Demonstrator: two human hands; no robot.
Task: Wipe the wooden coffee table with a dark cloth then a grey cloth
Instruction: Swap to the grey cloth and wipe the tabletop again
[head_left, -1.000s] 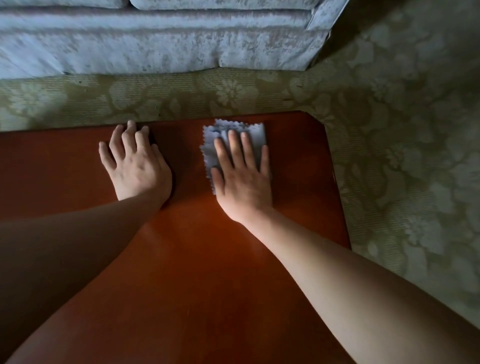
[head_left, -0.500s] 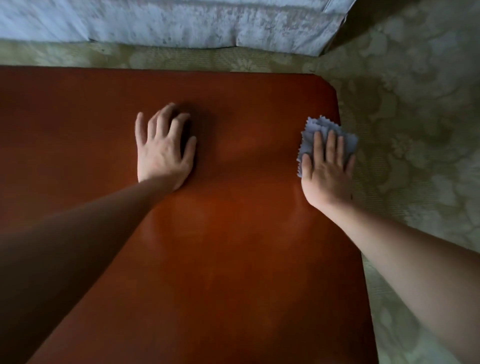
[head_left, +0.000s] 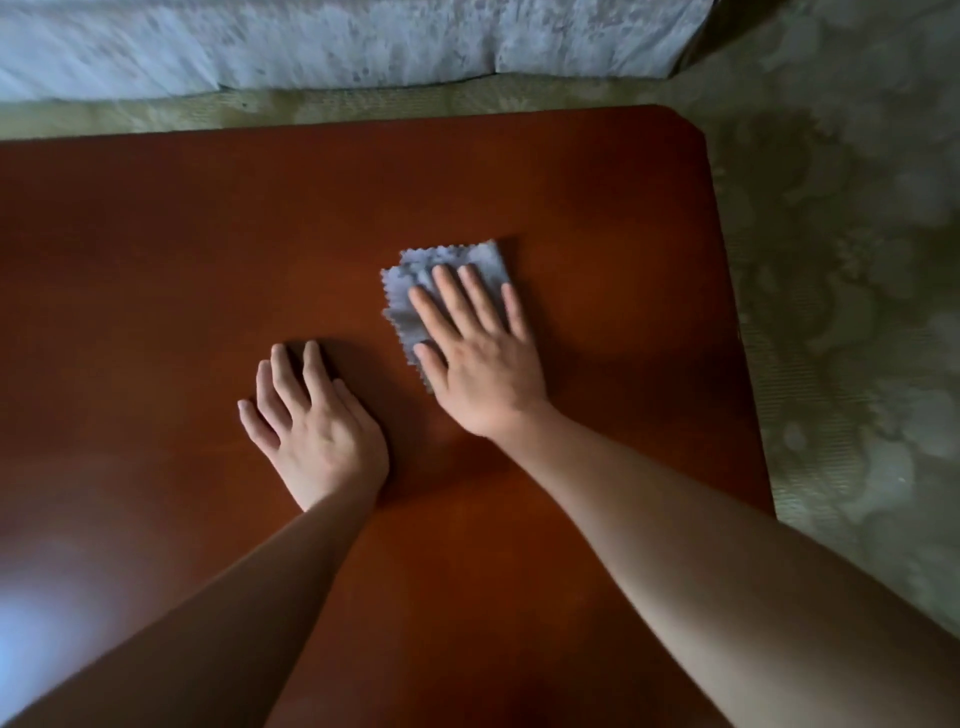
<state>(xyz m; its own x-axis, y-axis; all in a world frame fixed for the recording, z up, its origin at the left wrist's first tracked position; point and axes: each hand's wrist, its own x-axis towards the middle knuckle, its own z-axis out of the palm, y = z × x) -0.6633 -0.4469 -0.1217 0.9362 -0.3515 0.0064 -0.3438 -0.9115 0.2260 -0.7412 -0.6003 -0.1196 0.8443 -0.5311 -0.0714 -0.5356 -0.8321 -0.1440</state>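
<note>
A reddish-brown wooden coffee table fills most of the view. A small folded grey cloth with zigzag edges lies near its middle. My right hand presses flat on the cloth with straight fingers and covers its lower right part. My left hand rests flat on the bare wood just to the left of and below the cloth, fingers spread. No dark cloth is in view.
A pale grey sofa runs along the far side of the table. A green floral carpet lies beyond the table's right edge and far edge. A bright reflection shows on the wood at lower left.
My right hand has slid the grey cloth from the table's right edge back left toward the middle. My left hand stays flat on the wood.
</note>
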